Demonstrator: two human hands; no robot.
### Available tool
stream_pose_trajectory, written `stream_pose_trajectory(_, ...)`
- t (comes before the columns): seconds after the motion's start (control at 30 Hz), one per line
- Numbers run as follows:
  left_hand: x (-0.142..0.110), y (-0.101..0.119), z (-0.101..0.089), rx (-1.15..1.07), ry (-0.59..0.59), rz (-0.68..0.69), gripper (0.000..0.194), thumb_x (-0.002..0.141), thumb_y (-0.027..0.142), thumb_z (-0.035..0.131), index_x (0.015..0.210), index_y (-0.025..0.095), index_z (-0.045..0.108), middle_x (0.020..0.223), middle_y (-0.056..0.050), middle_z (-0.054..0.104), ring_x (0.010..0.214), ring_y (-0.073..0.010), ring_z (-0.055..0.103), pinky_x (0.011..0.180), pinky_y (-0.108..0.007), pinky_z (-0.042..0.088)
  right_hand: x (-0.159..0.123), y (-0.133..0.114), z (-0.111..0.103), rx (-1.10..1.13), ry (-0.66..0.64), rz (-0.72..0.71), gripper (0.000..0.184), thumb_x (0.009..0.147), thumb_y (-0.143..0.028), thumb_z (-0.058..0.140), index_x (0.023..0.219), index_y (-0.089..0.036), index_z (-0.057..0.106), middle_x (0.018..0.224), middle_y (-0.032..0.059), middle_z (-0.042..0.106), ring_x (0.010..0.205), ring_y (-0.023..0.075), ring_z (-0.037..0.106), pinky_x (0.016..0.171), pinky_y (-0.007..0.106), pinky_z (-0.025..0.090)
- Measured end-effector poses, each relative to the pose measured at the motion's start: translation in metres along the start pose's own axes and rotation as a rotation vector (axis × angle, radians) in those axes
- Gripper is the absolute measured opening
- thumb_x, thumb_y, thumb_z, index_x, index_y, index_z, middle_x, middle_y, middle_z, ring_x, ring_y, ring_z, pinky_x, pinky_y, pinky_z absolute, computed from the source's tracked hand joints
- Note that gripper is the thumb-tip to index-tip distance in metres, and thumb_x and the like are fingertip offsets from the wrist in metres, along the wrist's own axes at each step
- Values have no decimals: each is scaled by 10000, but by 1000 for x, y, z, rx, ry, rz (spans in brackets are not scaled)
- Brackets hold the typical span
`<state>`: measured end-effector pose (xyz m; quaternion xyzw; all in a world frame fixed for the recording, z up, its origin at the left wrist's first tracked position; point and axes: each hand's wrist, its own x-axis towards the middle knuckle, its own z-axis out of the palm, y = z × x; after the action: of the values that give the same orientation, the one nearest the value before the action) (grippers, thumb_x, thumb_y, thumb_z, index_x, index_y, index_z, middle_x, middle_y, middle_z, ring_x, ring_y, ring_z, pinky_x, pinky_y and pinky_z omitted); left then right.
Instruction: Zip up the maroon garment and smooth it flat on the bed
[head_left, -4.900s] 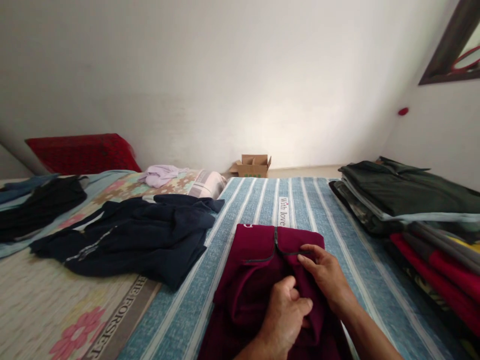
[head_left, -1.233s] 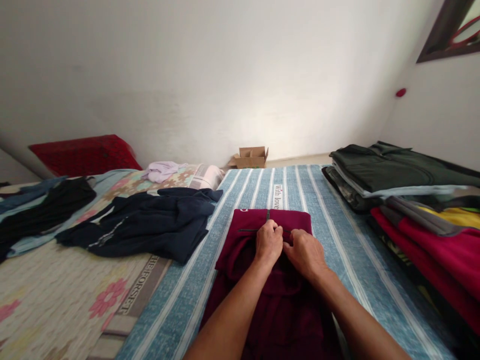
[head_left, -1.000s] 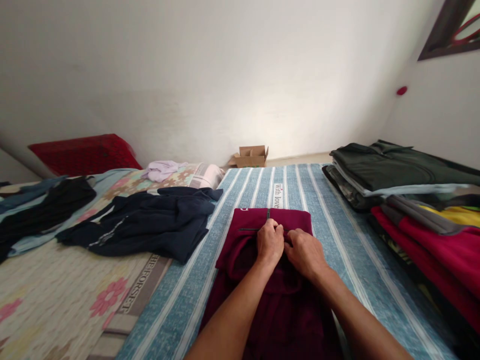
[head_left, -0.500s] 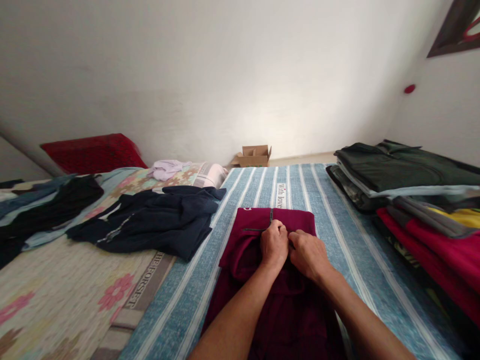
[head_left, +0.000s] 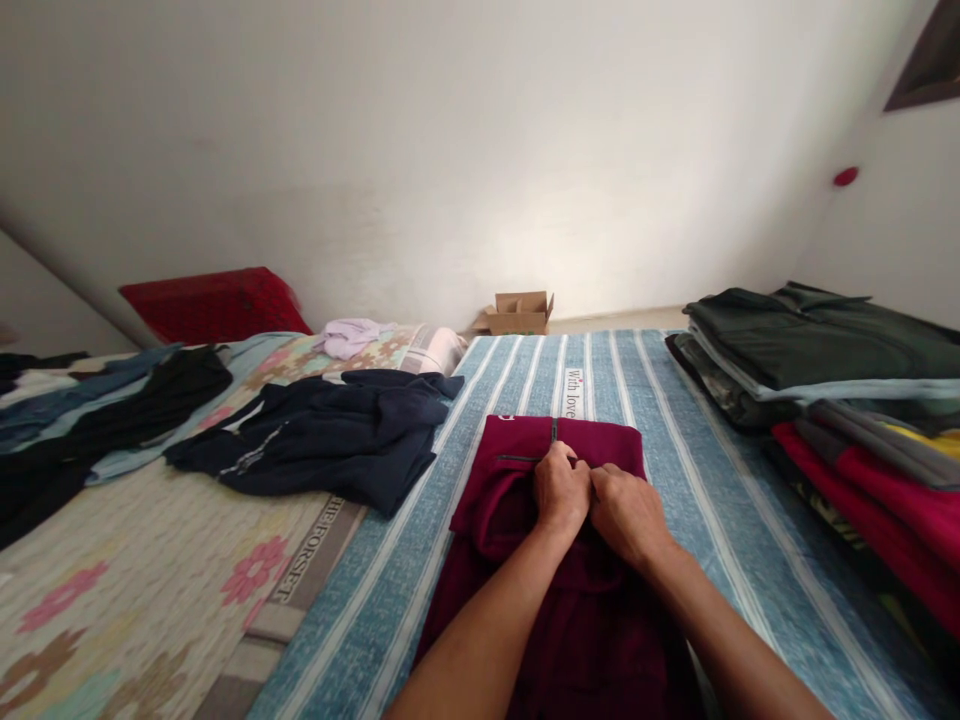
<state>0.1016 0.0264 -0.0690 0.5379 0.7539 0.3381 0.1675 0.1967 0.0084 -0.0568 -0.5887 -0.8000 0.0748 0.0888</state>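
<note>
A bed fills the lower frame, covered at centre and right by a blue striped sheet (head_left: 675,470) and at lower left by a floral sheet (head_left: 135,590). At the right edge rises a stack of folded clothes (head_left: 832,390), dark green on top and red lower down. Left of centre lies a loose navy jacket (head_left: 330,440), with a dark heap of clothes (head_left: 97,420) further left, a red pillow (head_left: 214,303) behind them and a small cardboard box (head_left: 520,313) on the floor at centre.

At lower centre the maroon jacket (head_left: 525,560) lies on the striped sheet, its far part already folded into a neat rectangle with a zip line across it. The nearer part looks bunched and unfinished, so the folding seems partly done. The left hand (head_left: 561,492) and the right hand (head_left: 628,512) sit side by side at the fold, both curled and pinching the maroon cloth near the zip.
</note>
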Motion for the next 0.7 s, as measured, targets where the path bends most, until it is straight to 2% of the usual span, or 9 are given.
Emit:
stream_pose_trajectory(0.17, -1, 1, 0, 46, -32, 21, 92, 778, 159, 530, 814, 194, 607, 767, -45, 684, 750, -180, 632, 691, -260, 419, 0, 1, -2, 4, -16, -33, 264, 857, -103, 380, 909, -165, 632, 907, 73, 665, 821, 197, 631, 632, 281, 365)
stream_pose_trajectory(0.27, -5, 5, -5, 57, -63, 47, 161, 838, 248, 520, 965, 183, 596, 856, -76, 699, 833, -203, 645, 713, -271, 423, 0, 2, -2, 4, -18, -33, 260, 875, -128, 379, 925, -170, 631, 905, 71, 665, 817, 197, 634, 628, 279, 365)
stream_pose_trajectory(0.37, -17, 11, -21, 192, -101, 85, 303, 877, 307, 486, 1136, 155, 525, 910, -110, 695, 866, -235, 645, 706, -298, 421, 1, 3, 0, 6, -15, -29, 252, 893, -168, 376, 899, -176, 628, 897, 67, 664, 815, 203, 635, 623, 281, 367)
stream_pose_trajectory(0.47, -32, 10, -47, 408, -124, 200, 196, 880, 285, 483, 1022, 178, 566, 868, -83, 676, 813, -230, 633, 681, -307, 413, 2, 3, 0, 1, -11, -26, 257, 913, -246, 381, 875, -173, 624, 901, 74, 662, 824, 215, 634, 629, 288, 373)
stream_pose_trajectory(0.57, -42, -3, -72, 588, 4, 335, 100, 869, 230, 494, 859, 190, 584, 877, -67, 626, 866, -229, 580, 740, -324, 404, 1, 2, -2, 2, 0, -29, 254, 912, -294, 402, 895, -172, 624, 913, 74, 659, 839, 217, 633, 649, 290, 379)
stream_pose_trajectory(0.63, -43, -15, -83, 673, 95, 356, 67, 844, 225, 533, 837, 183, 585, 888, -72, 597, 899, -249, 542, 782, -353, 394, 0, 2, -2, 4, 4, -26, 253, 912, -301, 404, 900, -175, 623, 912, 70, 656, 837, 213, 634, 649, 289, 377)
stream_pose_trajectory(0.7, -41, -24, -87, 709, 134, 343, 56, 820, 231, 571, 836, 180, 587, 895, -70, 582, 897, -257, 520, 792, -369, 387, 0, 2, -2, 5, 1, -19, 249, 910, -308, 411, 894, -178, 623, 910, 67, 653, 836, 208, 633, 642, 285, 373)
